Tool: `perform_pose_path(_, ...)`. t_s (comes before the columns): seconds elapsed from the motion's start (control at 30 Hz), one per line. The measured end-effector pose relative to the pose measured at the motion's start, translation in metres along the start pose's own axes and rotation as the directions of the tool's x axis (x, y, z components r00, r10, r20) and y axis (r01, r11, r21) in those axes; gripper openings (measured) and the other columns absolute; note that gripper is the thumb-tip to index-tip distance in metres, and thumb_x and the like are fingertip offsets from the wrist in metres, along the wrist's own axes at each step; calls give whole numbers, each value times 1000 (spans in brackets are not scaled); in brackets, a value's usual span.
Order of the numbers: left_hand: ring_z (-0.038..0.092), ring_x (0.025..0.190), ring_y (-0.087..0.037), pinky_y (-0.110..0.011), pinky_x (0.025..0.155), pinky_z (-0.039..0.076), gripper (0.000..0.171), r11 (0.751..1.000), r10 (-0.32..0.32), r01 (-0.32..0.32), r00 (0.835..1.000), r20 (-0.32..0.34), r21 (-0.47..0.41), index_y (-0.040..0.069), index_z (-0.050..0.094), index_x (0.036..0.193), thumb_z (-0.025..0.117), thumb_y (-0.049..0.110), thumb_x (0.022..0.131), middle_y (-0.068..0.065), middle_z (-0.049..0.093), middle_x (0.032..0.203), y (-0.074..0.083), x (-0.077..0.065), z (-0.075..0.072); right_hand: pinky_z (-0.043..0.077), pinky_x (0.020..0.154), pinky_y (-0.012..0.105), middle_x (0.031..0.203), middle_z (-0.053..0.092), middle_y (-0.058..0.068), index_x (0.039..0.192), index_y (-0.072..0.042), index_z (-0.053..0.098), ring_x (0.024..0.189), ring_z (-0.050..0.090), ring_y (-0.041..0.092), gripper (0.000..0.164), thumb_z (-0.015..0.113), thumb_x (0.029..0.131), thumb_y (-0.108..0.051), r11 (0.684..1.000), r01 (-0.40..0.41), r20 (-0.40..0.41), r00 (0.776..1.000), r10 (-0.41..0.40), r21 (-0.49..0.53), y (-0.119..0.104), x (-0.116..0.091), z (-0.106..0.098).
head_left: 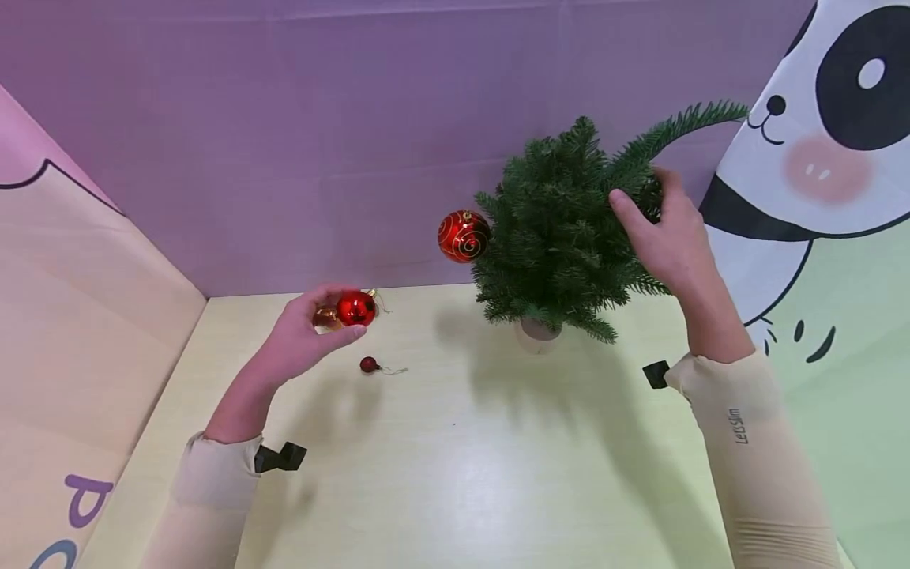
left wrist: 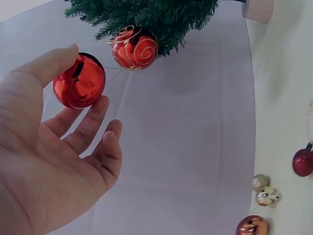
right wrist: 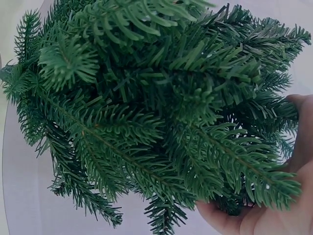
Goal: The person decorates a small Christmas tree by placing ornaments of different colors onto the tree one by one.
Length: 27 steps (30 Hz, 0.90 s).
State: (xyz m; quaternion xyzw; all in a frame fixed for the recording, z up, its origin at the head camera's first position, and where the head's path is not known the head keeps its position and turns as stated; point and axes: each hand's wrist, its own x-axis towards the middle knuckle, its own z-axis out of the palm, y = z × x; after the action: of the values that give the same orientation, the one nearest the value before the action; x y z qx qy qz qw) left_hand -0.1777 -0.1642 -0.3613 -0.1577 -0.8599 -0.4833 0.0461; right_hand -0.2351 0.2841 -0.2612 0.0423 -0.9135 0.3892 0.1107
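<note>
My left hand (head_left: 302,336) pinches a shiny red bauble (head_left: 355,308) between thumb and fingers, above the tabletop. A thin hanging string trails from the bauble's cap toward the tree side. On the right, a small artificial Christmas tree (head_left: 562,229) stands in a pale round pot (head_left: 538,337). From its left side hangs a red bauble with gold swirls (left wrist: 134,48). My right hand (head_left: 671,237) grips a branch at the tree's upper right, its fingertips partly hidden among the needles. One long branch (head_left: 700,120) sticks out above that hand.
A small dark red bauble (head_left: 368,364) with a string lies on the table (head_left: 455,458) near my left hand. Small gold baubles (left wrist: 266,196) and a copper bauble (left wrist: 253,226) lie near the back edge. A purple backdrop (head_left: 320,142) rises behind; panda-printed cloth (head_left: 753,269) borders the right.
</note>
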Motion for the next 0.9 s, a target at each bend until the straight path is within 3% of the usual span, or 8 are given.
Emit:
perform_pose_path(0.4, 56, 100, -17, -24, 80, 46, 48, 1000, 23, -23, 1000, 19, -7, 7, 56, 131, 74, 10, 86, -8, 62, 117, 17, 16, -15, 17, 110, 60, 160, 13, 14, 157, -17, 6, 145, 14, 33, 88, 42, 92, -66, 1000, -11, 19, 1000, 11, 16, -2, 0, -1)
perform_pose_path(0.63, 53, 102, -18, -26, 82, 45, 49, 999, 26, -25, 1000, 10, -22, 7, 55, 132, 74, 13, 86, -8, 62, 118, 32, 26, -11, 16, 110, 59, 160, 11, 13, 157, -16, 5, 145, 11, 32, 90, 42, 92, -66, 1000, -15, 34, 999, 14, 18, -4, 1, -5)
perform_pose_path(0.9, 55, 100, -18, -26, 81, 46, 47, 992, 92, -92, 996, -11, -81, 6, 56, 130, 73, 8, 86, -8, 62, 116, 46, 33, -2, 16, 111, 59, 160, 11, 13, 157, -13, 6, 146, 11, 31, 91, 42, 92, -66, 1000, -5, 51, 999, 4, 17, -3, -2, -5)
